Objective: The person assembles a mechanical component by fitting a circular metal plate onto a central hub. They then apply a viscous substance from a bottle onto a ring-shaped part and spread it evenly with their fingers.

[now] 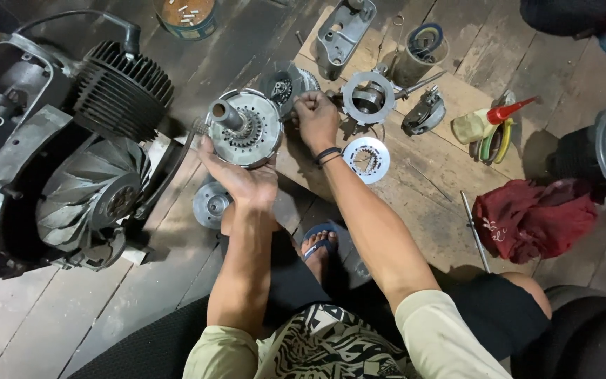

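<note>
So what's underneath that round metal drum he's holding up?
The left hand cups the round metal drum from below. Lower down, a smaller metal disc lies on the wooden floor. The drum's underside itself is hidden.

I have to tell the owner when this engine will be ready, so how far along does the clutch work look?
Teardown looks done: a toothed clutch plate, a ring plate and a cover lie loose on the board. In hand: the left hand cradles the clutch drum while the right hand works at its rim. Left: the loose parts are not fitted, and the engine sits apart.
</note>
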